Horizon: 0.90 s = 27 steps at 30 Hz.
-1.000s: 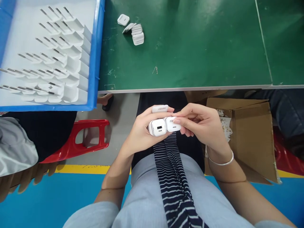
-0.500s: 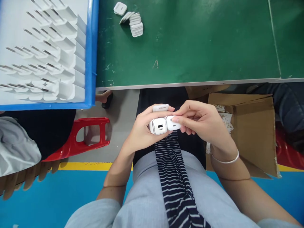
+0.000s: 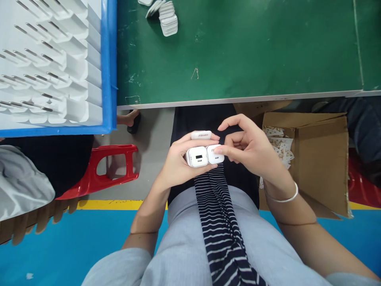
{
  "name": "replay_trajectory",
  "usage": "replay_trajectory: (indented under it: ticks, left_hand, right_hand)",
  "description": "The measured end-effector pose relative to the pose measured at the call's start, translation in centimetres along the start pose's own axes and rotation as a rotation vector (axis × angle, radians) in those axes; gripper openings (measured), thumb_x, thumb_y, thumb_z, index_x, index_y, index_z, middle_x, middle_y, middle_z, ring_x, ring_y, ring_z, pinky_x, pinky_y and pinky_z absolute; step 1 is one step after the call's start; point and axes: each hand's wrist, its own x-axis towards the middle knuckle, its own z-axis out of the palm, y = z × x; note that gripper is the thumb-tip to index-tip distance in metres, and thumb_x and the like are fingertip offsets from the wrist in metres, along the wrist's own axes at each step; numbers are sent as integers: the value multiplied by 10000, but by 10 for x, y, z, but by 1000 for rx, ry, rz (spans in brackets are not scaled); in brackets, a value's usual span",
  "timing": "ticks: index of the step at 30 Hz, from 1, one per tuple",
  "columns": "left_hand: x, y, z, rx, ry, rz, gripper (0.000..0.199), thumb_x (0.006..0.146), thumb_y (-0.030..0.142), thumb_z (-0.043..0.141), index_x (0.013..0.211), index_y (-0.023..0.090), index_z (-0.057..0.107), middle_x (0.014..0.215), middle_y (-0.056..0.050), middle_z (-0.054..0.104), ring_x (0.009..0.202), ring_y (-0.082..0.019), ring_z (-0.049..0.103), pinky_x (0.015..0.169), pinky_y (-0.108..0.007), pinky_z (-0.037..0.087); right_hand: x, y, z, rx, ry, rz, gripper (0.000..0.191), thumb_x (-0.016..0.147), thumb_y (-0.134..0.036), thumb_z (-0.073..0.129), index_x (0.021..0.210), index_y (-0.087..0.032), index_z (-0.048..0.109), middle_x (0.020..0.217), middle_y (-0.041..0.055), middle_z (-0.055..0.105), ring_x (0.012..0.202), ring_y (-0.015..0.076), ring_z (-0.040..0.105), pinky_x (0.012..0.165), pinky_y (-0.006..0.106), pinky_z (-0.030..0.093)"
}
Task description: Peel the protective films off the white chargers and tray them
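Over my lap, my left hand (image 3: 178,159) is closed around a white charger block (image 3: 198,157) whose end shows a dark wide port and a small slot. Tight against its right side is a white square end piece (image 3: 213,158) with one slot and faint print. Between the upper fingers of that hand sits another white piece (image 3: 201,135) with small grey lettering. My right hand (image 3: 245,145) has its thumb tip on the square end piece, while its index finger is lifted and spread from the thumb. Nothing is gripped in it.
A blue crate (image 3: 109,79) at upper left holds rows of white plug housings (image 3: 74,67) with metal pins. White square plates (image 3: 168,22) are stacked on the green table (image 3: 253,51). An open cardboard box (image 3: 320,159) stands right; a red stool (image 3: 116,149) is left, beside a seated person.
My right index finger has lifted away from my left fingertips, and the right hand has opened. My left hand keeps its hold. The view has shifted, so the table sits slightly higher.
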Motion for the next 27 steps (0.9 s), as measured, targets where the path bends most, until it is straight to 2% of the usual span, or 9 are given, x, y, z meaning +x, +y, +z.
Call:
replay_trajectory:
  ticks: [4, 9, 13, 16, 18, 20, 22, 25, 27]
  left_hand:
    - [-3, -2, 1, -59, 30, -47, 446, 689, 226, 907, 1114, 242, 772, 1176, -83, 757, 1109, -238, 715, 988, -411, 602]
    - [-2, -4, -4, -131, -18, -22, 466, 674, 235, 915, 1118, 249, 776, 1177, -91, 758, 1094, -249, 722, 968, -410, 604]
    - [-3, -4, -7, -74, -107, -9, 485, 670, 193, 909, 1131, 245, 769, 1165, -92, 757, 1056, -233, 737, 926, -354, 610]
    - [-6, -3, -6, -10, -142, -47, 441, 682, 177, 892, 1104, 223, 774, 1123, -95, 751, 1006, -214, 744, 880, -319, 614]
    - [-7, -2, -6, -25, -187, -92, 415, 695, 185, 882, 1095, 215, 778, 1136, -105, 743, 1031, -223, 739, 890, -323, 614]
    - [-8, -1, -7, -81, -249, -136, 428, 686, 206, 892, 1100, 208, 780, 1179, -123, 737, 1089, -250, 730, 916, -339, 615]
    - [-8, -2, -9, -119, -269, -185, 451, 673, 225, 904, 1106, 197, 781, 1185, -136, 743, 1093, -266, 734, 909, -349, 621]
    - [-8, -6, -10, -106, -190, -223, 459, 681, 224, 900, 1122, 199, 776, 1189, -139, 752, 1065, -266, 745, 895, -368, 628]
    - [-7, -10, -9, -88, -132, -188, 461, 698, 204, 886, 1144, 216, 767, 1259, -139, 730, 1137, -274, 722, 954, -402, 614]
  right_hand:
    - [-4, 17, 11, 22, 55, -117, 379, 845, -448, 786, 1066, -261, 542, 605, -78, 543, 500, 109, 499, 487, 256, 381]
    - [-2, 28, 14, 266, 48, -199, 346, 987, -564, 543, 1051, -233, 617, 615, -45, 553, 526, 109, 491, 502, 251, 388]
    - [6, 23, 13, 157, 66, -129, 239, 871, -408, 765, 959, -200, 686, 565, -68, 503, 505, 80, 422, 477, 231, 309]
    - [12, 22, 15, 77, 88, -79, 192, 810, -344, 816, 869, -181, 732, 500, -87, 432, 468, 67, 342, 456, 236, 251]
    - [15, 25, 17, 52, 134, -79, 148, 803, -315, 812, 821, -176, 764, 517, -61, 515, 484, 75, 392, 470, 241, 290]
    - [16, 28, 17, 30, 199, -91, 106, 804, -286, 805, 830, -184, 795, 646, -9, 670, 559, 105, 513, 520, 254, 381]
    - [15, 29, 15, -50, 289, -133, 83, 813, -266, 798, 869, -207, 817, 759, 21, 739, 626, 132, 574, 564, 276, 435]
    - [11, 27, 10, -205, 430, -223, 57, 836, -262, 788, 876, -242, 822, 774, 27, 728, 639, 146, 573, 558, 293, 448]
    - [8, 22, 6, -201, 478, -238, 34, 850, -258, 776, 853, -245, 808, 783, 29, 726, 632, 149, 591, 548, 296, 477]
